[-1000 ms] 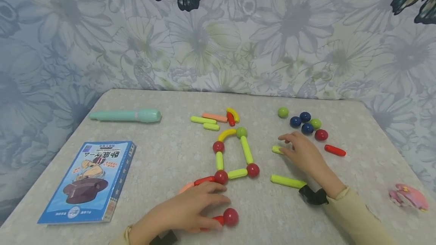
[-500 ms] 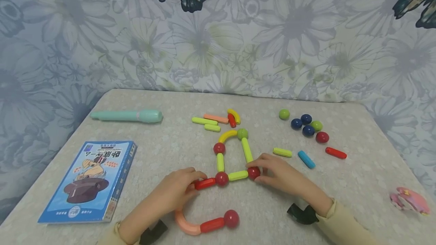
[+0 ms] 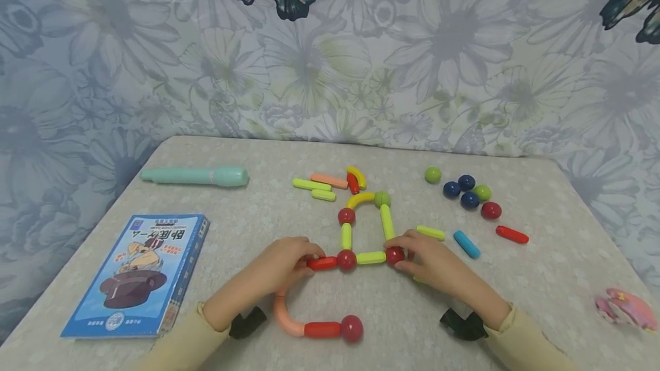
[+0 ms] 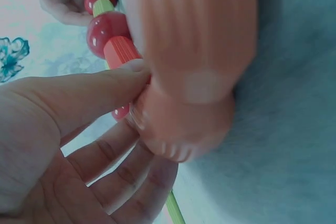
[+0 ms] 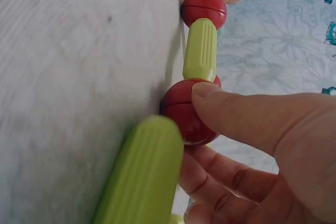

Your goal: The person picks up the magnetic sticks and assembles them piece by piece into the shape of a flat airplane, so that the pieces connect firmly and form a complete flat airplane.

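Observation:
A joined shape of toy building rods and balls lies mid-table. My left hand (image 3: pixel 281 262) pinches the left end of a red rod (image 3: pixel 325 263), where it meets a curved orange rod (image 3: pixel 285 316); fingers hide that joint. Thumb and fingers of my right hand (image 3: pixel 430 259) hold the red ball (image 5: pixel 184 111) at the shape's lower right corner. Between the hands run another red ball (image 3: pixel 346 260) and a short green rod (image 3: pixel 371 258). The orange curve leads to a second red rod (image 3: pixel 322 330) and an end ball (image 3: pixel 352 329). A green rod (image 5: pixel 144 177) lies mostly hidden under my right hand.
Loose rods (image 3: pixel 311 184) lie behind the shape. At right are several balls (image 3: pixel 469 200), a blue rod (image 3: pixel 466 244), a red rod (image 3: pixel 512 234) and a pink toy (image 3: pixel 626 309). A blue box (image 3: pixel 134 276) and a mint-green tube-shaped object (image 3: pixel 193 176) are at left.
My right hand has left a loose green rod and moved left onto the red ball. My left hand now pinches the red rod. The upper part of the shape has shifted slightly right and away.

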Motion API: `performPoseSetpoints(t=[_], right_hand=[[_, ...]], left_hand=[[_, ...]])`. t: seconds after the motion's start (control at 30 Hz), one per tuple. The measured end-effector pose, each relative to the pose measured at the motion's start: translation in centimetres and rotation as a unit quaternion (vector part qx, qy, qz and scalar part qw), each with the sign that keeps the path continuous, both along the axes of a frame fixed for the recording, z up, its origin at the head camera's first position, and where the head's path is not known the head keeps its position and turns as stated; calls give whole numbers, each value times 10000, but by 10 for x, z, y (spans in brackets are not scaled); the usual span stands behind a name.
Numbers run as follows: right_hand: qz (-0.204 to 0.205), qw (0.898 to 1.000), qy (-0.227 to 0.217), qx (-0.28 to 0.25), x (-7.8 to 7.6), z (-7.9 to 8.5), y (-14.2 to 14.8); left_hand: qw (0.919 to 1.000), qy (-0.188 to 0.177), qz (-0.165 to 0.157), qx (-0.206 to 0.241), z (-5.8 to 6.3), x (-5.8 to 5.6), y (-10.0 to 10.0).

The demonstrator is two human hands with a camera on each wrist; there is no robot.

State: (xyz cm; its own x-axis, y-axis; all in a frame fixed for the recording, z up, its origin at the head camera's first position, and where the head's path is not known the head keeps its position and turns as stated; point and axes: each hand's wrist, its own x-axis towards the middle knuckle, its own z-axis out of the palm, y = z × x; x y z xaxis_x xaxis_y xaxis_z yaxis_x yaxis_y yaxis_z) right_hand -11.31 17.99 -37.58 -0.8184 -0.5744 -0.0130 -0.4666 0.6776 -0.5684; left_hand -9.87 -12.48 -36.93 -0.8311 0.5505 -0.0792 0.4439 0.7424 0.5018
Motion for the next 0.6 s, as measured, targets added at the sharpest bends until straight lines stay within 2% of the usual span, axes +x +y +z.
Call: performPoseSetpoints(t=[0.23,0.4,0.5,0.6], right_hand=[[-399,9987,181,241,-5,-1,8],[-564,9977,242,274,-8,1,14],[-545,9981,229,146,-9,4,19],[-717,9968,353,77,-12,10,28]], left_hand=[[9991,-430,62,-18,-1,-28,11],[9989,-469,-31,57,-2,-41,19],[9995,-293,-82,89,0,-40,20],[9998,-6,-107,170,8,-26,19]])
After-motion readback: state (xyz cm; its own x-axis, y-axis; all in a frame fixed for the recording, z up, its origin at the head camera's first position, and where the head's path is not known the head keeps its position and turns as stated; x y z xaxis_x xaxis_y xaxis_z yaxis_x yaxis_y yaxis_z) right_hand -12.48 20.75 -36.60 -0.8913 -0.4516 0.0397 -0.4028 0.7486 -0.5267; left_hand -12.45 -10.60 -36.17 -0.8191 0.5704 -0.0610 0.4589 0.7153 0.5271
